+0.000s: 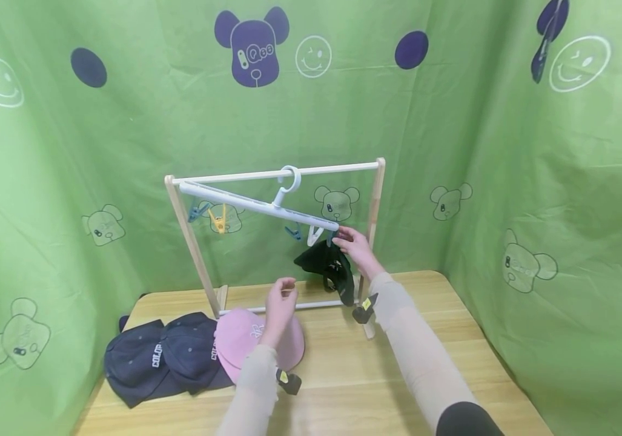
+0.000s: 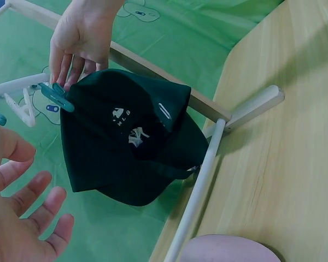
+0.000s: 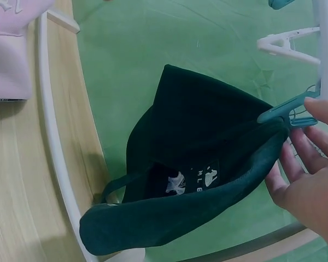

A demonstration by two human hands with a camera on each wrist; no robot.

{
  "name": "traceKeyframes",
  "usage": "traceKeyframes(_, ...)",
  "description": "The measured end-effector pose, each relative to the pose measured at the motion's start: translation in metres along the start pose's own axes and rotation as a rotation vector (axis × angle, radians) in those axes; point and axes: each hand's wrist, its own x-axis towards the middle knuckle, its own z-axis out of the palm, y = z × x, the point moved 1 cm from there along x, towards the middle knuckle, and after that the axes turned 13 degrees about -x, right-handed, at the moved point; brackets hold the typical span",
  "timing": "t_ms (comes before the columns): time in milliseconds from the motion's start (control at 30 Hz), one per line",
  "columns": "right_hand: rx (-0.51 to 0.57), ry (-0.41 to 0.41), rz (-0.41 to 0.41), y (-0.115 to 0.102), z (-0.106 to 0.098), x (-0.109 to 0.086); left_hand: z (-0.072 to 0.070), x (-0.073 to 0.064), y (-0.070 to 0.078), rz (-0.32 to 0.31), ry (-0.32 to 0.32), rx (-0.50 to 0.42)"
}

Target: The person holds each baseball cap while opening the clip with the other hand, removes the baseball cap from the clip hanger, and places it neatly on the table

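Observation:
A dark green cap (image 2: 126, 136) hangs by its edge from a teal clip (image 3: 287, 113) at the low right end of the white hanger (image 1: 256, 204). My right hand (image 1: 358, 249) is at that clip, pinching its handles between thumb and fingers; the fingertips lie close behind the cap's edge. The cap's inside faces the left wrist view. My left hand (image 1: 280, 309) holds nothing, its fingers loosely bent, in front of the rack and above a pink cap (image 1: 234, 339). The hanger hooks over the top bar of the rack (image 1: 223, 178) and tilts down to the right.
Two dark navy caps (image 1: 136, 357) lie overlapped at the left of the wooden table (image 1: 414, 369), beside the pink one. Further clips hang from the hanger: blue (image 1: 197, 211), yellow (image 1: 219, 219) and white (image 1: 314, 235) among them. Green printed cloth (image 1: 529, 181) encloses the table.

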Motion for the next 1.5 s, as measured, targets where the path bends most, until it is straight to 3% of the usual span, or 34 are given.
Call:
traceKeyframes(467, 0.029, 0.047, -0.009, 0.005, 0.007, 0.001, 0.003, -0.004, -0.003, -0.004, -0.024, 0.003)
traceKeyframes(867, 0.075, 0.173, 0.006, 0.003, 0.009, -0.005, 0.015, -0.006, 0.002, -0.003, -0.077, -0.022)
traceKeyframes(1200, 0.048, 0.185, -0.03, -0.005, 0.007, -0.008, 0.023, -0.008, 0.003, -0.011, -0.091, -0.057)
traceKeyframes(1500, 0.067, 0.216, -0.057, -0.009, 0.007, -0.011, 0.035, -0.009, 0.001, 0.011, -0.15, -0.139)
